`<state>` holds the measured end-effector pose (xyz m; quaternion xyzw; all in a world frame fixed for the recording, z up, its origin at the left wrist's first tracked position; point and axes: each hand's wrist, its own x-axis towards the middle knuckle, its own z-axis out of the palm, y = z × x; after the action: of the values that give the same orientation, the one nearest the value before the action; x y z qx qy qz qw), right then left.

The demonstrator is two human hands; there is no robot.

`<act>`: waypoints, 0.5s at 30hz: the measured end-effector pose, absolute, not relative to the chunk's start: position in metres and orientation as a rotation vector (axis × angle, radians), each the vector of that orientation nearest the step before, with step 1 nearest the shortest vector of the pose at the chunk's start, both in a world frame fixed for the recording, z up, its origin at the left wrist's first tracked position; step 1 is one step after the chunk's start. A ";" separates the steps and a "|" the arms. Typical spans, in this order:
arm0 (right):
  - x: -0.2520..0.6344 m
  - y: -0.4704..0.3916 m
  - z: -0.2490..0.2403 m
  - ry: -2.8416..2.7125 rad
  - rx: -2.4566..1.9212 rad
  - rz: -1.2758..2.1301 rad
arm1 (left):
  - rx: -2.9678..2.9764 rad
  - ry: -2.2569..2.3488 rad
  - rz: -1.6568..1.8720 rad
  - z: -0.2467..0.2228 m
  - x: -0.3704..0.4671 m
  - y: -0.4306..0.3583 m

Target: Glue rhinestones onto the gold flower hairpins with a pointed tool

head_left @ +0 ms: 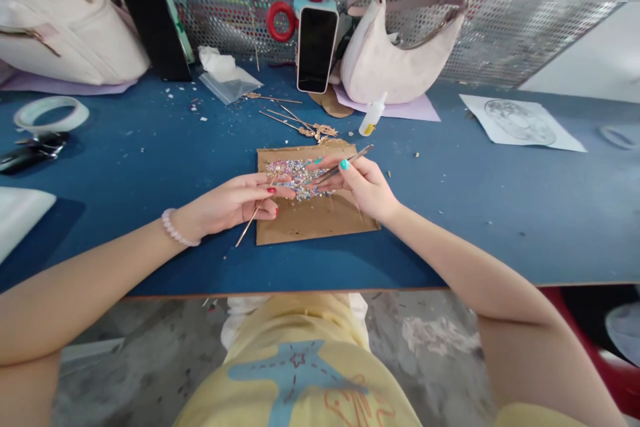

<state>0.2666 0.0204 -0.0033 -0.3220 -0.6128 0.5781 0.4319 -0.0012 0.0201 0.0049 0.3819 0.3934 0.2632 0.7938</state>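
My left hand (235, 200), with a pink bead bracelet (175, 230) at its wrist, pinches a thin gold hairpin (246, 230) between thumb and fingers. The pin slants, its plain end pointing down toward me and its head by the fingertips. Between the thumb and fingers of my right hand (373, 190) is a pair of metal tweezers (361, 154), its tips pointing left over the beads. Below both hands lies a brown cardboard sheet (317, 221) with many small coloured beads and rhinestones (300, 180) spread on its upper part. Whatever the tweezer tips hold is too small to make out.
Behind the cardboard lie several gold hairpins (305, 128) and a small glue bottle (373, 116). A phone (317, 50), a pale handbag (400, 57) and a white bag (95, 33) line the mesh panel. Tape (51, 113) lies left, a printed sheet (520, 123) right.
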 end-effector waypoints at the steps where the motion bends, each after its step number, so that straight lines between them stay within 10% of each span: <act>1: 0.267 0.021 -0.004 -1.513 -0.812 1.437 | 0.827 0.851 0.561 0.005 -0.001 0.020; 15: 0.272 0.020 -0.002 -1.813 -0.720 1.184 | 0.934 0.860 0.515 0.005 -0.003 0.018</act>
<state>0.2716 0.0197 -0.0018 -0.2870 -0.7223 0.4716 0.4166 -0.0033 0.0176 0.0047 0.4311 0.3971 0.2378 0.7745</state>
